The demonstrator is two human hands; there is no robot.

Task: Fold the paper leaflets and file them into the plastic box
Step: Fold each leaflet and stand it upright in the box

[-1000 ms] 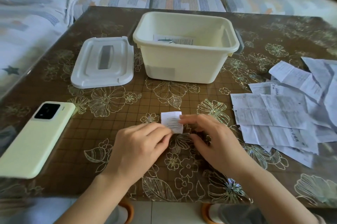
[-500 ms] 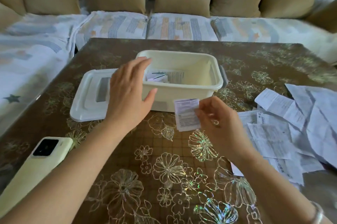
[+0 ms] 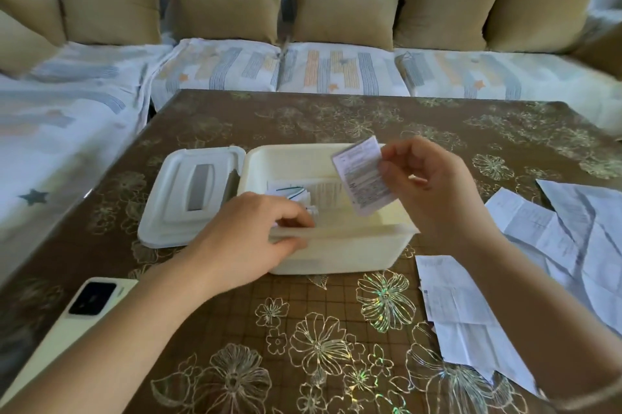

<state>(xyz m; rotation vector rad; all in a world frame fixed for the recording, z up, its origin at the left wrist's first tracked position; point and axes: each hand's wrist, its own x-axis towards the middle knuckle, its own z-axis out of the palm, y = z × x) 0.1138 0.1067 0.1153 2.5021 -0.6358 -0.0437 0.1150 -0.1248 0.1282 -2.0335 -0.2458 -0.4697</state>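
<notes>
My right hand (image 3: pixel 434 188) pinches a folded leaflet (image 3: pixel 365 174) by its right edge between thumb and curled fingers, holding it tilted in the air over the open box (image 3: pixel 340 257). The leaflet's lower corner hangs just above the box's right half and touches nothing else. My left hand (image 3: pixel 245 242) grips the box's near rim at the left corner, fingers hooked over the edge to the inside, thumb against the outer wall. Inside, several filed leaflets (image 3: pixel 303 193) lie against the far left of the floor. The box stands on the table (image 3: pixel 303 329) with its lid (image 3: pixel 188 198) flat just beside it on the left, top side up. Loose leaflets (image 3: pixel 555 238), unfolded and creased, overlap in a spread on the table to the right, by my right forearm. A pale phone (image 3: pixel 67 322) lies camera side up near the table's left edge, partly under my left forearm. A sofa (image 3: pixel 336 72) with tan cushions (image 3: pixel 343 14) runs along behind the table.
</notes>
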